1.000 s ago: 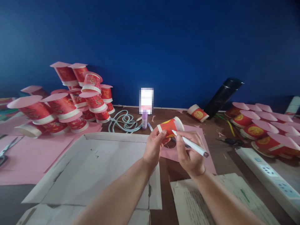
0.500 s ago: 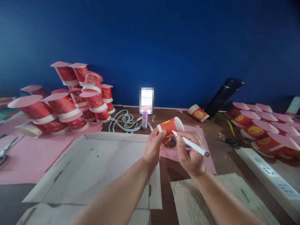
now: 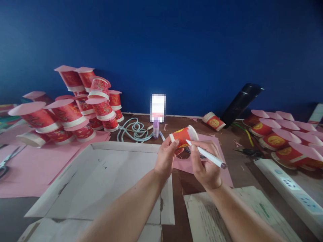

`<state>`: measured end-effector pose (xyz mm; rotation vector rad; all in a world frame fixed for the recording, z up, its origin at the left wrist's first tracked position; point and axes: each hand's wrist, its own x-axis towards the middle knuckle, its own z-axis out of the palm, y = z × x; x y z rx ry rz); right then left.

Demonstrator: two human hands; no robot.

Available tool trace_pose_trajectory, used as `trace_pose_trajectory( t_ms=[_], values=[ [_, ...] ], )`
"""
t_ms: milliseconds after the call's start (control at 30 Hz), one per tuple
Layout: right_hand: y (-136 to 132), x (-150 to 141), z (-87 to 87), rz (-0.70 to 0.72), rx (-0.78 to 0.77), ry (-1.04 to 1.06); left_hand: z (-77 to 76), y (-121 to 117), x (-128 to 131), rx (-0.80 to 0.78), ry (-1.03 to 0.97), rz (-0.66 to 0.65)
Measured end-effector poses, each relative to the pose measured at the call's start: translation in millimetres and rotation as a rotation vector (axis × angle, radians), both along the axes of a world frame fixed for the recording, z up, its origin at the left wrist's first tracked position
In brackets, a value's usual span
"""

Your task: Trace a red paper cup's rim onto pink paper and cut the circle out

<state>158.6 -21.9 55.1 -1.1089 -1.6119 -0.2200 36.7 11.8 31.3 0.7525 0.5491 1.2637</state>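
Observation:
A red paper cup (image 3: 182,135) with yellow print and white rims is tilted on its side in the air, and my left hand (image 3: 166,155) is wrapped round its near end. In my right hand (image 3: 205,165) is a white marker pen (image 3: 208,155) with a dark end, gripped like a pencil. Its tip is at the cup's side; whether it touches I cannot tell. Below the cup lies a pink paper sheet (image 3: 222,159) with a round hole, partly hidden by my hands.
Stacked red cups with pink discs (image 3: 68,114) stand at left; more cups (image 3: 275,139) at right. Around lie a cardboard tray (image 3: 83,188), scissors (image 3: 7,164), a glue stick (image 3: 155,129), a coiled cable (image 3: 133,131), a black flask (image 3: 239,104) and a power strip (image 3: 290,188).
The marker pen's tip has shifted very slightly to the right along the cup. My left hand and the cup stay almost in place.

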Motion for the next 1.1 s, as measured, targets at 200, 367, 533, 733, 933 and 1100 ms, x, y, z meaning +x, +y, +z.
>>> trace_pose_trajectory(
  t_ms=[200,367,533,733,933,1100],
  values=[
    [0.5,-0.2,-0.3,-0.003,-0.004,-0.008,1.9,-1.3,1.3,0.002,0.012,0.022],
    [0.5,-0.3,-0.8,-0.02,-0.002,-0.008,1.3,-1.2,1.5,0.016,0.021,0.02],
    [0.5,0.1,-0.4,-0.027,0.007,-0.008,0.9,-1.3,0.9,0.018,0.022,0.021],
    [0.3,0.5,0.6,-0.018,-0.018,-0.015,1.3,-1.7,0.6,0.017,0.019,0.023],
    [0.0,0.2,0.9,-0.01,-0.005,-0.013,2.5,-2.3,0.9,0.017,0.017,0.02],
    [0.0,0.3,0.4,-0.016,-0.015,-0.014,3.2,-2.6,1.1,0.006,0.029,0.04]
  ],
)
